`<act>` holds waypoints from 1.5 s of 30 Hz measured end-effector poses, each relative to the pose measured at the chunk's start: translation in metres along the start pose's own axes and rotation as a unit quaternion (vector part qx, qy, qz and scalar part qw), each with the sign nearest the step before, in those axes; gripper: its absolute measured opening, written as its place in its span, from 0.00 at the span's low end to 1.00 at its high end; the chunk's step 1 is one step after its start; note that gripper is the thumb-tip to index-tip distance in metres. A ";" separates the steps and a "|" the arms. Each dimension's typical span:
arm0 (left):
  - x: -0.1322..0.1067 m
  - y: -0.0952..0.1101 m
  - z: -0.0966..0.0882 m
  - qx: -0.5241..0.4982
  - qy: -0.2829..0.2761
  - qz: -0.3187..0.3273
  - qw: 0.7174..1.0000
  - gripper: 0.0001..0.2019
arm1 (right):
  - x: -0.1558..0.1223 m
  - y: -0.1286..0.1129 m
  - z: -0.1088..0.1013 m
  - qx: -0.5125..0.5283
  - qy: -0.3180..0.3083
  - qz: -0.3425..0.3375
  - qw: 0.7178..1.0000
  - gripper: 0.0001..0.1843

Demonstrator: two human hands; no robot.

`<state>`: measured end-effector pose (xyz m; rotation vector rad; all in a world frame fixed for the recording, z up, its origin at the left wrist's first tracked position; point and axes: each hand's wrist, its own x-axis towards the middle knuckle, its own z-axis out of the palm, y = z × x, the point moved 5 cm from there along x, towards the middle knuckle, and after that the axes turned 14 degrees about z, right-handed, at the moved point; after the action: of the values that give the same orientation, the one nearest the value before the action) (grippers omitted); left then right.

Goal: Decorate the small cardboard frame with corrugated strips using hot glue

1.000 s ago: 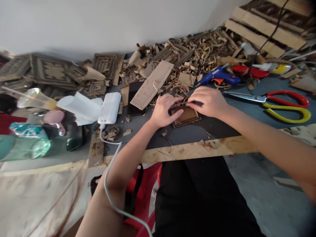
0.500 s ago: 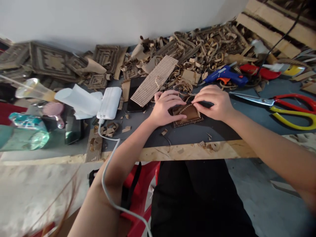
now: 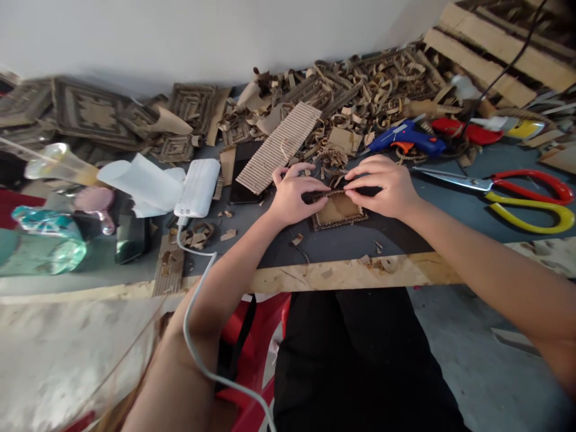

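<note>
My left grip (image 3: pixel 293 197) and right grip (image 3: pixel 382 187) work at the far edge of a small cardboard tray (image 3: pixel 342 211).
The tray lies flat on the worktop (image 3: pixel 342 249), between and just nearer me than both grips. My right thumb and forefinger pinch a thin corrugated strip (image 3: pixel 335 193) there; my left ones curve round the left end, seemingly steadying it, though I can't tell whether they close. Right of my right grip, the scissors (image 3: pixel 485 184) lie within likely reach.
</note>
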<state>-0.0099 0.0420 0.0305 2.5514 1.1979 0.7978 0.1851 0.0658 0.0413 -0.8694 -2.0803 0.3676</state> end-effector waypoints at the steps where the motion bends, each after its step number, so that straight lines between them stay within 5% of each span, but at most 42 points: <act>1: 0.000 0.000 0.001 0.001 -0.001 0.001 1.000 0.09 | -0.001 0.000 0.001 0.002 0.004 -0.009 1.000 0.05; 22: -0.002 -0.006 0.004 -0.009 0.096 0.130 0.987 0.04 | -0.004 0.001 0.008 -0.036 -0.051 0.022 0.998 0.04; 33: 0.001 0.002 -0.002 -0.040 0.074 0.191 0.978 0.04 | -0.004 0.003 0.008 -0.030 -0.093 0.034 0.995 0.04; 36: 0.001 0.001 0.000 -0.062 0.073 0.160 0.982 0.05 | -0.003 0.003 0.007 -0.044 -0.090 0.043 0.994 0.04; 42: -0.001 -0.005 0.005 -0.075 0.043 -0.015 0.996 0.05 | -0.004 0.010 0.007 -0.055 -0.120 0.141 0.981 0.06; 45: -0.003 -0.004 0.004 -0.071 0.051 -0.039 0.995 0.08 | -0.005 0.007 0.006 -0.043 -0.128 0.149 0.979 0.10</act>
<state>-0.0118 0.0425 0.0238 2.3618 1.2161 0.9687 0.1856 0.0679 0.0310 -1.2482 -2.2147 0.5792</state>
